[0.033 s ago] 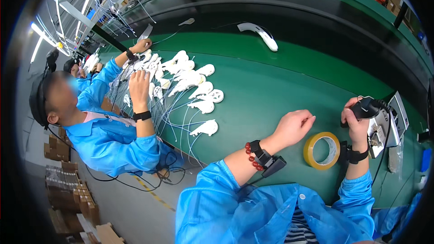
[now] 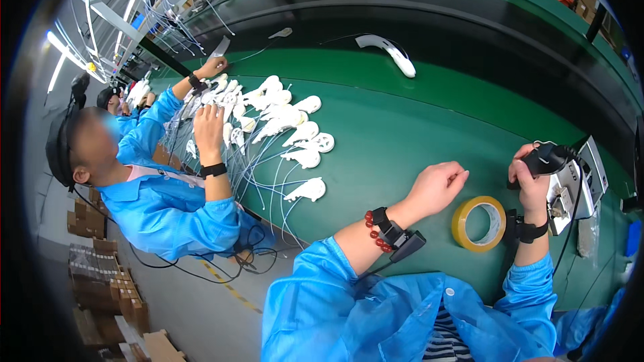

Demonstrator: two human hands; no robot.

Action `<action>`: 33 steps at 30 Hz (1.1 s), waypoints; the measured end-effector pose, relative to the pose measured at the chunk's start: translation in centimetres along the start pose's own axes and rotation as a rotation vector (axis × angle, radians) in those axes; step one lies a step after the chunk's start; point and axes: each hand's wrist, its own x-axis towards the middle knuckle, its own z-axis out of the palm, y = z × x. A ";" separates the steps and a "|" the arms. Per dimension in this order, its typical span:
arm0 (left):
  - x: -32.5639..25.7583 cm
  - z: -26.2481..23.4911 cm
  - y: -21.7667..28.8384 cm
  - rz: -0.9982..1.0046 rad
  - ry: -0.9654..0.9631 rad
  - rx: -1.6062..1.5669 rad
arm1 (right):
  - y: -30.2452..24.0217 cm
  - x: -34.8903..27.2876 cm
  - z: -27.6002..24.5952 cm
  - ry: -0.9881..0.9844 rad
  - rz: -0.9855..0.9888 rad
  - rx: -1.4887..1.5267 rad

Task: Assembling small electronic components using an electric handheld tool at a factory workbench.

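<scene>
My left hand (image 2: 439,189) hovers over or rests on the green table with its fingers curled in; nothing sticks out of it. My right hand (image 2: 532,188) is closed around a black handheld device (image 2: 547,159) with a coiled cord, scanner-like in shape; its front is partly hidden. Between my two wrists lies a roll of clear yellowish tape (image 2: 460,224). Just right of the black device stands a white and silver machine (image 2: 573,191).
A co-worker in a blue jacket (image 2: 164,208) sits at the left, hands over a heap of white plastic parts (image 2: 282,121) with thin cables. One curved white piece (image 2: 392,57) lies by the far ledge. Cardboard boxes (image 2: 127,295) stand on the floor.
</scene>
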 end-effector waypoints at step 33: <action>7.2 -5.5 4.4 0.548 0.357 1.115 | -1.4 1.4 1.7 -0.047 0.047 -0.106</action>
